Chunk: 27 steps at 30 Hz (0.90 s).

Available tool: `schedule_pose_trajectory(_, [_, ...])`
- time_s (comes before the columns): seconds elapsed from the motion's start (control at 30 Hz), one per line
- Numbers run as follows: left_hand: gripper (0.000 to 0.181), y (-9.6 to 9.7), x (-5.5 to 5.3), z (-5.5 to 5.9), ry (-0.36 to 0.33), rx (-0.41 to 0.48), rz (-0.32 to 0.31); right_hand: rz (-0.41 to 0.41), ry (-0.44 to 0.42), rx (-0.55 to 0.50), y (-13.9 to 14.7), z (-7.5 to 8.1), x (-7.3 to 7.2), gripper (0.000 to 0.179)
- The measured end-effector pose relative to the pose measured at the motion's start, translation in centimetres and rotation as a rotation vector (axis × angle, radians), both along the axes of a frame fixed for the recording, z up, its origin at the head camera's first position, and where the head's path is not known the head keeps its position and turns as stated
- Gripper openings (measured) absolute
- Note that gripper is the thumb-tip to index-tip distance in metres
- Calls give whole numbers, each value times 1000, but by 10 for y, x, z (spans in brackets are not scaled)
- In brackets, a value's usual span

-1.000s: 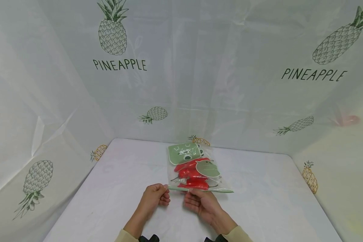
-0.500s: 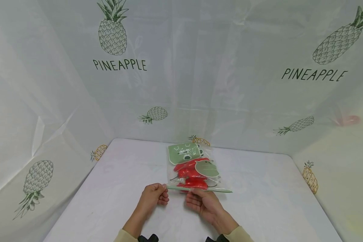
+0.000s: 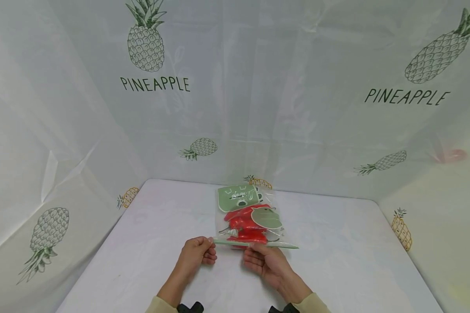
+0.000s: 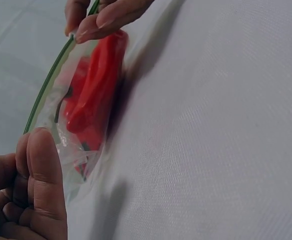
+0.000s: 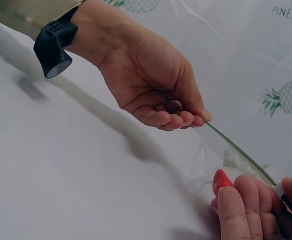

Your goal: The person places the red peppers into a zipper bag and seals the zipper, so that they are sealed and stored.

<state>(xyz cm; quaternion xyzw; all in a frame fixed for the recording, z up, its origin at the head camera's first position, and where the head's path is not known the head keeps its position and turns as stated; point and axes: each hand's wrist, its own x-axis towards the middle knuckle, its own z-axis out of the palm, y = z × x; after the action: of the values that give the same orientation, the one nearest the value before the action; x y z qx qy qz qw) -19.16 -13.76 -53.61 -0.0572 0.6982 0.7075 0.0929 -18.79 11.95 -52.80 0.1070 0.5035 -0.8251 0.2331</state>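
Observation:
A clear slider zip bag (image 3: 223, 224) with green printed patches lies on the table, and several red peppers (image 3: 246, 221) show through it. Its green zip edge (image 4: 48, 80) faces me, lifted a little off the table. At the left end of that edge, my left hand (image 3: 196, 253) pinches the bag's corner between thumb and forefinger. My right hand (image 3: 268, 263) pinches the small white slider (image 5: 279, 190) partway along the zip, its other fingers curled below. The right wrist view shows the zip stretched taut between both hands.
The white table (image 3: 348, 243) extends to both sides of the bag. Behind it and at the sides hangs a pale curtain (image 3: 297, 130) printed with pineapples. A dark wrist device (image 5: 56, 47) sits on the left wrist.
My right hand has moved slightly right along the zip with the slider. My left hand and the near edge of the bag have shifted slightly left.

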Motion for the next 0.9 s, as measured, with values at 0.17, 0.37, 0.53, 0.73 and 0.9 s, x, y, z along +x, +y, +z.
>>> schedule_pose_trajectory(0.17, [35, -1, -1, -1, -9, -12, 16, -8, 1, 3, 4, -1, -1, 21])
schedule_pose_trajectory(0.37, [36, -3, -2, -3, -14, -10, 27, -17, -2, 13, 7, -1, -1, 23])
schedule_pose_trajectory(0.53, [36, -4, -2, -4, -11, -17, 31, -18, 2, 5, 11, 1, 0, 22])
schedule_pose_trajectory(0.73, [34, -5, -1, -1, -9, -13, 41, -20, 8, 1, 15, 2, 0, 21])
schedule_pose_trajectory(0.9, [34, -6, -1, 1, -10, -16, 50, -30, 12, 4, 18, 1, 0, 18])
